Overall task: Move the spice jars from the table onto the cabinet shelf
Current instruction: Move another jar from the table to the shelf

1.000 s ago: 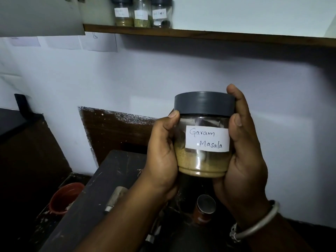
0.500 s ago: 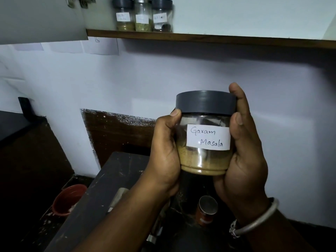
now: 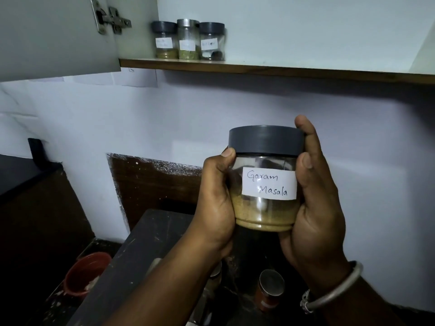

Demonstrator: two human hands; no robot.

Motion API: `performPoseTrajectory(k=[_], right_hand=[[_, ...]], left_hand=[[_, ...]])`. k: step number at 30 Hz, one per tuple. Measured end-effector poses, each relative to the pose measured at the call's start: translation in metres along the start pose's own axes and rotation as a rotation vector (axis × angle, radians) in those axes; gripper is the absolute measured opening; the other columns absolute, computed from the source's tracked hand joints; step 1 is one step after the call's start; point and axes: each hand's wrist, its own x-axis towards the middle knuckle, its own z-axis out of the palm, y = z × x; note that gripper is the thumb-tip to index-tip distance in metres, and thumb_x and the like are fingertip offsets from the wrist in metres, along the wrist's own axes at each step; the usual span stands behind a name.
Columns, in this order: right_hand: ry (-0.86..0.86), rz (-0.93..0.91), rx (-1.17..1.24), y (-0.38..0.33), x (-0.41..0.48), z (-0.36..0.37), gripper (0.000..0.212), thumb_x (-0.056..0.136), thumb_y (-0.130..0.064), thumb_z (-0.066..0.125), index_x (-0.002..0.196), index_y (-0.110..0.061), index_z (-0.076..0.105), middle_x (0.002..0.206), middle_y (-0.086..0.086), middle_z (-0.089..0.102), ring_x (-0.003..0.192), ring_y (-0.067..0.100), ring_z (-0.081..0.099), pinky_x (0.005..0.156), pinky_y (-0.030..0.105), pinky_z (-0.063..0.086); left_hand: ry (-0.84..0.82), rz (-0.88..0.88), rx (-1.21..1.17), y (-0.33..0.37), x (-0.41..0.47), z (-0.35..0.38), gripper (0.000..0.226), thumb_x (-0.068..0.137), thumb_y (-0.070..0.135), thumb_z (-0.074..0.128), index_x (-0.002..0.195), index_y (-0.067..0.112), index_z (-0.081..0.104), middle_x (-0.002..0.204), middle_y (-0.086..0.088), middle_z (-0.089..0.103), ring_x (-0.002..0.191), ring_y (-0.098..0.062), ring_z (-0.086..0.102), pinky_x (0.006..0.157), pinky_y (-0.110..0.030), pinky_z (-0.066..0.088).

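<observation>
Upward is where the view has tipped since a second ago: the cabinet shelf [image 3: 282, 70] and the three labelled jars [image 3: 187, 40] on it sit lower in the frame, and the door hinge [image 3: 110, 16] has come into sight, while the Garam Masala jar [image 3: 266, 182] has kept its place in front of the person, upright, label to the camera. Both sides are clamped on the jar: the left grip [image 3: 216, 208] curls round the glass with its thumb just under the grey lid, and the right grip [image 3: 315, 220] holds the opposite side, thumb on the glass beside the label and a fingertip up against the lid's edge. Holding it two-handed and label-forward looks like a pause to read the name before lifting, and it steadies a smooth glass jar. The jar hangs in the air well below the shelf and above the dark table [image 3: 131, 255], resting on nothing. The shelf jars stand close side by side at the left end, near the open cabinet door [image 3: 54, 36], leaving bare board to their right (likely the spot for this one). Their labels are too small to read. Below, a steel-lidded jar [image 3: 270, 288] with reddish contents shows between the wrists. Whatever else stands on the table is hidden behind the forearms, so I cannot tell how many remain. The fingers behind the held jar are out of sight.
</observation>
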Motion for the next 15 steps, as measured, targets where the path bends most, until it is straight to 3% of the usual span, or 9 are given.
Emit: performPoseTrajectory(k=[2, 5, 9, 12, 15], right_hand=[[-0.053, 0.041, 0.068, -0.005, 0.008, 0.001, 0.051, 0.096, -0.041, 0.058, 0.146, -0.037, 0.052, 0.137, -0.003, 0.068, 0.127, 0.022, 0.065, 0.103, 0.037, 0.055], [-0.112, 0.016, -0.214, -0.018, 0.031, 0.003, 0.060, 0.086, -0.050, 0.062, 0.145, -0.044, 0.050, 0.130, -0.008, 0.070, 0.118, 0.012, 0.069, 0.087, 0.024, 0.058], [-0.160, -0.012, -0.491, -0.036, 0.071, 0.002, 0.067, 0.080, -0.059, 0.071, 0.143, -0.044, 0.053, 0.122, -0.009, 0.071, 0.106, 0.006, 0.071, 0.077, 0.022, 0.060], [-0.200, -0.060, -0.544, -0.042, 0.108, 0.005, 0.055, 0.083, -0.049, 0.078, 0.133, -0.032, 0.062, 0.116, -0.008, 0.072, 0.099, 0.006, 0.072, 0.078, 0.030, 0.063], [-0.206, -0.073, -0.610, -0.042, 0.155, 0.008, 0.045, 0.087, -0.043, 0.079, 0.127, -0.031, 0.063, 0.115, -0.005, 0.072, 0.104, 0.016, 0.071, 0.087, 0.047, 0.062]], left_hand=[[0.009, -0.013, -0.017, 0.002, 0.011, -0.003, 0.045, 0.086, 0.044, 0.048, 0.082, 0.017, 0.083, 0.080, -0.006, 0.080, 0.074, -0.015, 0.077, 0.063, -0.023, 0.059], [-0.007, -0.028, 0.001, 0.013, 0.033, -0.006, 0.050, 0.086, 0.046, 0.043, 0.089, 0.014, 0.083, 0.085, -0.012, 0.079, 0.076, -0.020, 0.077, 0.063, -0.027, 0.061], [-0.036, -0.007, 0.102, 0.030, 0.068, -0.004, 0.053, 0.086, 0.049, 0.045, 0.109, 0.015, 0.078, 0.097, -0.017, 0.078, 0.084, -0.028, 0.076, 0.072, -0.037, 0.062], [-0.082, 0.041, 0.182, 0.042, 0.101, -0.001, 0.049, 0.091, 0.049, 0.040, 0.104, 0.025, 0.080, 0.099, -0.012, 0.080, 0.088, -0.026, 0.077, 0.075, -0.041, 0.063], [-0.084, 0.116, 0.341, 0.062, 0.144, 0.004, 0.051, 0.092, 0.052, 0.037, 0.103, 0.027, 0.080, 0.100, -0.011, 0.080, 0.093, -0.027, 0.076, 0.084, -0.050, 0.061]])
